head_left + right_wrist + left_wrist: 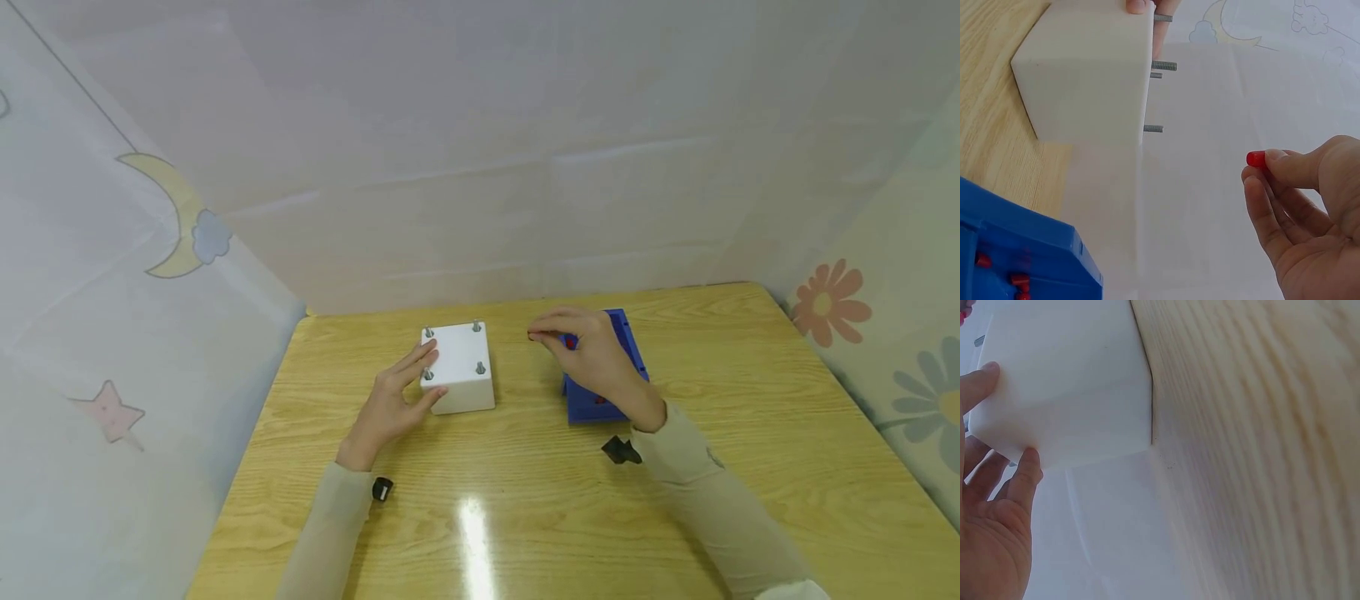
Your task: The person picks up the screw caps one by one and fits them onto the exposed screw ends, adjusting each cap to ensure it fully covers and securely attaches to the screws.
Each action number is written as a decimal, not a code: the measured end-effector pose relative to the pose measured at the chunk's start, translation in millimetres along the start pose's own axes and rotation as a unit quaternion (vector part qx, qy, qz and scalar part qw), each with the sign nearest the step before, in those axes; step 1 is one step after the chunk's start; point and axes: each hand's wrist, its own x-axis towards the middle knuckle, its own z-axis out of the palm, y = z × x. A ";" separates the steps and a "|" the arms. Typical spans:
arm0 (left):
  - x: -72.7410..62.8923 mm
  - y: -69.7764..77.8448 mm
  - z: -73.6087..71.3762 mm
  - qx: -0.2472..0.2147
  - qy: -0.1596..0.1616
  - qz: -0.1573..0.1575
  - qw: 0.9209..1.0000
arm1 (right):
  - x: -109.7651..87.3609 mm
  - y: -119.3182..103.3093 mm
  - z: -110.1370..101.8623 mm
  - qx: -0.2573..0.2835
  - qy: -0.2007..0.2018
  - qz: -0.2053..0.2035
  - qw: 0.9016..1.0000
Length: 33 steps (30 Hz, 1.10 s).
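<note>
A white block [461, 354] stands on the table, with a threaded bolt [481, 367] sticking up near each corner of its top. My left hand [392, 408] holds the block at its left side; the left wrist view shows the thumb [984, 384] on one face and other fingertips [1030, 459] round the corner. Between thumb and fingertips, my right hand [1310, 200] pinches a small red cylinder [1256, 159], held in the air apart from the bolts. Below that hand lies a blue tray [596, 414], partly hidden, with several red pieces [1020, 279] in it.
The wooden table [540, 508] ends at a pale sheet wall [480, 225] behind the block. Side walls with printed drawings stand left and right. A dark wrist-camera part [621, 450] sits by the right sleeve, another [382, 489] by the left.
</note>
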 end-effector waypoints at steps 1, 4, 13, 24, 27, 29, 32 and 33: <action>0.2 0.5 -0.2 0.000 0.000 -0.001 1.000 | 0.8 -0.1 0.8 0.000 -0.001 -0.003 1.000; 0.8 1.1 -0.2 -0.001 0.000 -0.003 1.000 | 3.2 -0.3 2.9 0.003 -0.005 -0.004 1.000; 0.9 0.2 0.9 -0.003 0.000 -0.006 1.000 | 5.8 -3.0 8.9 0.019 -0.015 0.011 1.000; -1.8 -2.6 1.0 -0.002 0.002 -0.002 1.000 | 9.2 -5.6 15.6 0.025 -0.020 0.014 0.999; -1.7 -2.4 0.9 -0.002 0.000 -0.001 1.000 | 9.4 -5.5 16.8 0.026 -0.020 0.012 0.999; -1.6 -2.1 0.9 -0.003 0.000 0.000 1.000 | 9.9 -5.8 17.3 0.027 -0.018 0.007 0.999; -1.6 -1.4 1.0 -0.003 0.001 0.002 1.000 | 11.1 -6.6 18.4 0.028 -0.016 0.001 0.999; -1.6 -1.3 1.2 -0.002 0.002 0.004 1.000 | 11.5 -6.9 18.7 0.027 -0.015 0.001 1.000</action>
